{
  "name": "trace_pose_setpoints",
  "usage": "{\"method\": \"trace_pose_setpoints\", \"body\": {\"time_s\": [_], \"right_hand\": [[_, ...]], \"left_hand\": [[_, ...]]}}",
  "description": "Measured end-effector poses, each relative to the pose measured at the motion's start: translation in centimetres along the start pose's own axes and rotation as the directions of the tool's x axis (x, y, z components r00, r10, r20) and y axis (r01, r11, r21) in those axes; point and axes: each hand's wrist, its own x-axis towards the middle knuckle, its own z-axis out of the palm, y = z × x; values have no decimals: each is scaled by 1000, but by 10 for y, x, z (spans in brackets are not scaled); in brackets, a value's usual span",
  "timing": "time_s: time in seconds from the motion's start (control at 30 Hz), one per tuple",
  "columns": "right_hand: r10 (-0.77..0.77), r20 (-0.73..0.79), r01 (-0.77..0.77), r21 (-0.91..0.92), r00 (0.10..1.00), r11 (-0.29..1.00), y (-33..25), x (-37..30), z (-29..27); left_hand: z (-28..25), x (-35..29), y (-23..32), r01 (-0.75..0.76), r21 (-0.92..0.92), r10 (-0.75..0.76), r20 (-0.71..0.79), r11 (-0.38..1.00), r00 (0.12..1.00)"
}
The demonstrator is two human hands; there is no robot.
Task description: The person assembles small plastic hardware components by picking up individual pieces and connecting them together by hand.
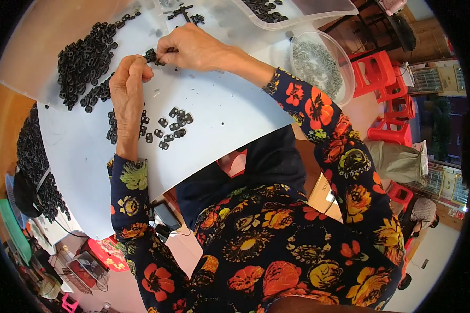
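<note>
My left hand (128,78) and my right hand (194,48) meet over the far part of the white table (219,122). Between their fingertips is a small black plastic piece (150,55), which my left finger and thumb pinch. My right fingers are closed on a dark piece beside it, partly hidden by the fingers. To the left of my hands lies a large heap of small black plastic parts (85,62), each with holes. Several more black parts (176,123) lie loose nearer me, and others show around my left wrist.
A round clear tub (351,78) of small metal pieces stands at the right. Beyond it is a clear plastic bin (310,22) with black parts. Black sticks (180,11) lie at the far edge. Red stools (373,74) stand on the floor, and another person (422,211) is farther right.
</note>
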Motion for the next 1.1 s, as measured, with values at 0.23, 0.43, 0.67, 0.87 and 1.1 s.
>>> {"method": "trace_pose_setpoints", "body": {"time_s": [0.23, 0.43, 0.67, 0.87, 1.1], "right_hand": [[198, -77, -174, 246, 977, 954, 0, -2, 5], [264, -59, -223, 382, 963, 897, -9, -4, 6], [82, -205, -7, 341, 975, 940, -9, -6, 8], [228, -246, -68, 527, 942, 847, -19, -1, 18], [41, -81, -22, 226, 996, 974, -24, -2, 11]], "left_hand": [[5, -1, -2, 7, -46, -5, 46, 999, 999], [5, -1, -2, 30, -42, -28, 30, 999, 999], [5, -1, -4, -15, -131, 19, 30, 991, 999], [5, 2, -7, 56, -412, -55, 14, 909, 998], [-8, 12, -11, -4, -558, -125, -194, 830, 973]]}}
